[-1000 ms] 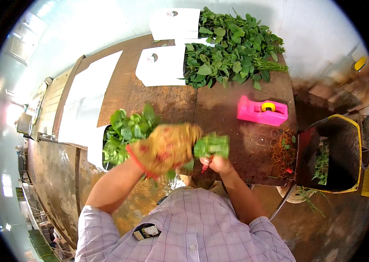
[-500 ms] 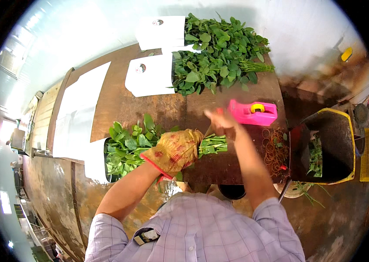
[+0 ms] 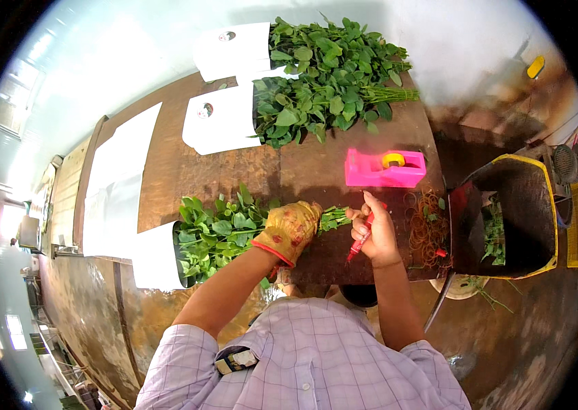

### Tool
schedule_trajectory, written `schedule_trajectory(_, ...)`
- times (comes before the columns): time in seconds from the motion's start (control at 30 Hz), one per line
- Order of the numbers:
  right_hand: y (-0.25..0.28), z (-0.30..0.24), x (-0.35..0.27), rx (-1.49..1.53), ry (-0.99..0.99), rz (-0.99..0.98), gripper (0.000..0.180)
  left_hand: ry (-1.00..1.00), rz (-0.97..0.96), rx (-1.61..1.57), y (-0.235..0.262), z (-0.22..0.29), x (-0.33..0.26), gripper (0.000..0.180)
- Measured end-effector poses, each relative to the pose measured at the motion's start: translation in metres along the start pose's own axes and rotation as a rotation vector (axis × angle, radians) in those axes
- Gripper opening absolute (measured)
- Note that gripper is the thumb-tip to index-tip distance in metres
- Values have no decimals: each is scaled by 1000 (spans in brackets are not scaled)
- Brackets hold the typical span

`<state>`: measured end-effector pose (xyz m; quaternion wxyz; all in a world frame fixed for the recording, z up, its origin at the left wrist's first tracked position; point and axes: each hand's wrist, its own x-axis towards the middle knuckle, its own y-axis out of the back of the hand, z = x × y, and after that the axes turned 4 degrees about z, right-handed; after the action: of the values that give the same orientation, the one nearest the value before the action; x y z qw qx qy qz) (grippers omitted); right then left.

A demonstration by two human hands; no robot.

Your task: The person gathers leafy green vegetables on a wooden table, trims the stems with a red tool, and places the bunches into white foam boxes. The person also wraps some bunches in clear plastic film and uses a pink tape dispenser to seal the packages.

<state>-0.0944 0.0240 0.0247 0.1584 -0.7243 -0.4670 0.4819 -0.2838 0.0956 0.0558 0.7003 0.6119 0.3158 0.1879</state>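
Worn wooden counter [image 3: 234, 164], pretty scuffed up. A yellow-rimmed bin [image 3: 507, 219] stood off its right end with some green scraps inside. White paper sleeves [image 3: 224, 123] held bundles of leafy stems, more greens [image 3: 330, 82] piled at the back. The gloved left hand [image 3: 292, 229] had its grip closed around a bunch [image 3: 220, 236], stem ends poking out right. The right hand [image 3: 374, 236] pinched a red tool [image 3: 360, 242] just beside those stems, near loose rubber bands [image 3: 429, 229] and a pink tape dispenser [image 3: 384, 167].

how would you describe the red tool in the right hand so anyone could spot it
On the brown wooden table, look just below the pink tape dispenser. The right hand holds a slim red cutter, the only red stick-shaped thing, beside a pile of rubber bands.
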Motion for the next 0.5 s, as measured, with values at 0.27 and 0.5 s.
schedule_trajectory(0.27,-62,60,-30,-1571,621,-142,35,-113,202,-36,-32,-18,-6,28)
schedule_trajectory(0.5,-28,42,-77,-1139,842,-195,23,123,-4,32,21,-47,26,42)
